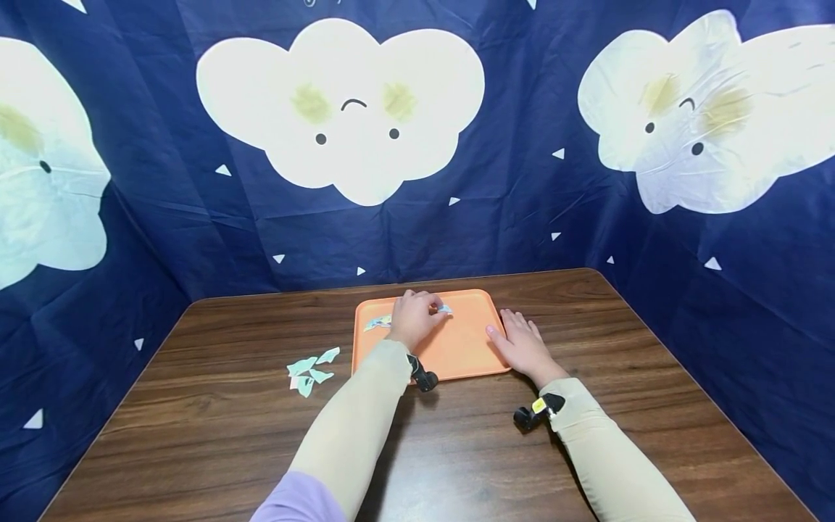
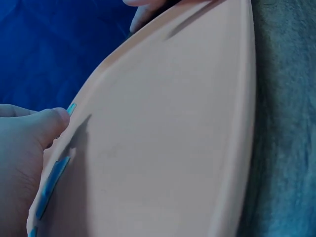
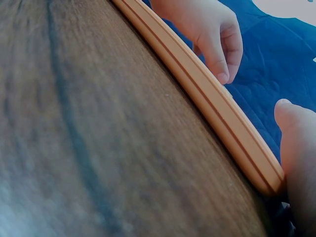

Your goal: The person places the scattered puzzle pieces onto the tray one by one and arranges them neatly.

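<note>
Beige sleeves (image 1: 365,391), one meeting lilac cloth (image 1: 302,500), bear black wrist cameras (image 1: 427,380), one apparently yellow-labelled.

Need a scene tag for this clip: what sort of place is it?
Probably a makeshift recording booth: dark-blue, cloud-printed fabric backdrop on three visible sides, brown wood-grain table, and small black cameras worn at both wrists.

Tray (image 1: 466,344) on tbl (image 1: 196,435), pcs (image 1: 302,367) L of tray
</note>
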`<state>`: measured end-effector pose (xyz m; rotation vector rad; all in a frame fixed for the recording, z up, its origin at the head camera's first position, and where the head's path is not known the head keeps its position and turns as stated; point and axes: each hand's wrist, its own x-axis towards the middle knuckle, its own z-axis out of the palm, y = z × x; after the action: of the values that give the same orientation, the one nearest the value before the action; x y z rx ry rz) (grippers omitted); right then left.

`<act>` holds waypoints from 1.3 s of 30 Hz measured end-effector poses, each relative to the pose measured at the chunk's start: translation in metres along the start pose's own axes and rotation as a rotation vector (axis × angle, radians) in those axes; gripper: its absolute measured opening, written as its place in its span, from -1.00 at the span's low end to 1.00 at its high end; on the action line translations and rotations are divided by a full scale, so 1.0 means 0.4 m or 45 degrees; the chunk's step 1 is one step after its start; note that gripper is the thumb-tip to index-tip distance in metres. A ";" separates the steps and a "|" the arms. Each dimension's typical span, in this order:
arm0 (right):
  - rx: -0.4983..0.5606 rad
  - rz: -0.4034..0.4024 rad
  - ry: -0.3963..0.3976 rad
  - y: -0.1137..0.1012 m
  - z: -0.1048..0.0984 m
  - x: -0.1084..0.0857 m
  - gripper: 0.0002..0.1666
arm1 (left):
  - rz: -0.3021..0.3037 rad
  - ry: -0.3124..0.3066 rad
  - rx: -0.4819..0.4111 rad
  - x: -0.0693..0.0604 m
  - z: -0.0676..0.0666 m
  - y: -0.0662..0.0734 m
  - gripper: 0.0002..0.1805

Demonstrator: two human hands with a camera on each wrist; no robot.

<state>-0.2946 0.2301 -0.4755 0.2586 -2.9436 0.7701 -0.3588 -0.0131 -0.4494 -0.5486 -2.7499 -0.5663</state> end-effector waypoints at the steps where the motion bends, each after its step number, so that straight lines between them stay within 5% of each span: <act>1: -0.002 0.000 -0.002 -0.001 0.000 0.000 -0.10 | 0.002 0.003 -0.003 -0.001 0.003 0.000 -0.77; 13: 0.006 0.008 -0.003 -0.002 0.000 0.000 -0.13 | 0.048 0.018 0.059 0.002 0.033 0.000 -0.78; 35: 0.003 0.002 -0.004 -0.003 0.001 0.002 -0.12 | 0.026 -0.049 0.090 -0.007 0.024 -0.004 -0.75; 39: 0.006 0.003 -0.007 -0.003 -0.003 -0.001 -0.14 | 0.040 -0.008 0.089 -0.003 0.019 0.000 -0.75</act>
<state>-0.2939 0.2296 -0.4741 0.2577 -2.9481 0.7776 -0.3591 -0.0104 -0.4568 -0.5765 -2.7501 -0.4597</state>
